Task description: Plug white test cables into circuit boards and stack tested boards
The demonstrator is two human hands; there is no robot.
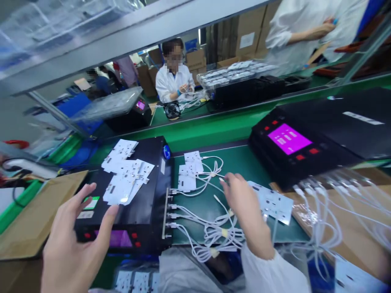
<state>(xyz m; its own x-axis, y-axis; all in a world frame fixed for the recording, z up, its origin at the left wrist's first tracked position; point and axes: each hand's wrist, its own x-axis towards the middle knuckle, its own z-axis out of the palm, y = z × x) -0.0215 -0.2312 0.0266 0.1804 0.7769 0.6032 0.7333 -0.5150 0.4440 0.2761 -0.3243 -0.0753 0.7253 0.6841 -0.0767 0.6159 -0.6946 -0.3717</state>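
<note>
My left hand (pixel 81 234) is raised at the lower left with thumb and fingers spread, holding nothing, in front of a black box (pixel 143 211). On that box lie several overlapping white circuit boards (pixel 126 181). Right of centre, the fingers of my right hand (pixel 241 195) are curled together around a white cable end (pixel 222 180). Two joined-looking white boards (pixel 187 177) lie on the green mat with a cable plugged in. Bundled white cables (pixel 210 232) run from the box's side connectors. Another white board (pixel 273 201) lies just right of my right hand.
A second black box with a magenta screen (pixel 290 138) stands at the right, white cables (pixel 320 219) hanging from its front. Cardboard (pixel 39 211) lies at the left. A metal shelf beam (pixel 122 34) crosses above; beyond it a person in white (pixel 174 79) sits working.
</note>
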